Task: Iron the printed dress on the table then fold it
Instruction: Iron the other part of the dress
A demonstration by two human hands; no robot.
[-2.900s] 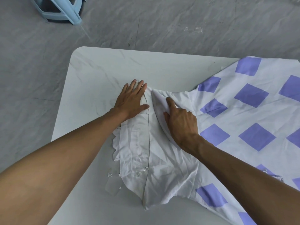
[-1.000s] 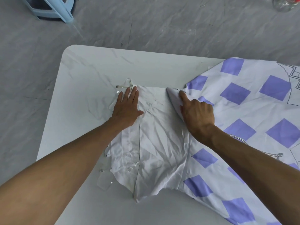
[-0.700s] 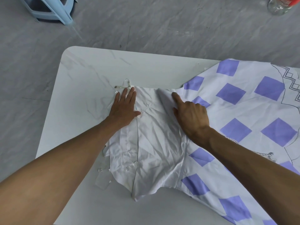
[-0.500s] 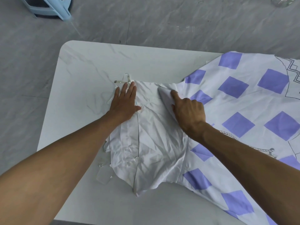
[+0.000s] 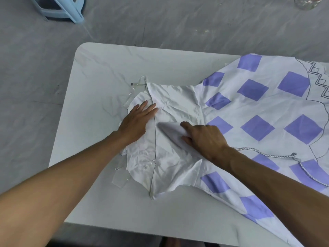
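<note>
The printed dress lies spread over the right half of the table; its white bodice reaches towards the middle, and the skirt with purple squares runs off past the right edge and the near right corner. The left hand rests flat on the bodice's left side, palm down, fingers straight and close together. The right hand sits just beside it on the white cloth; forefinger and thumb pinch a raised fold, the other fingers curled under. Clear straps poke out at the bodice's far end, lying on the bare tabletop. A braided cord trails over the skirt by the right wrist. Beyond the far left corner a pale blue stool stands on the grey floor; a glass jar stands past the far right.
</note>
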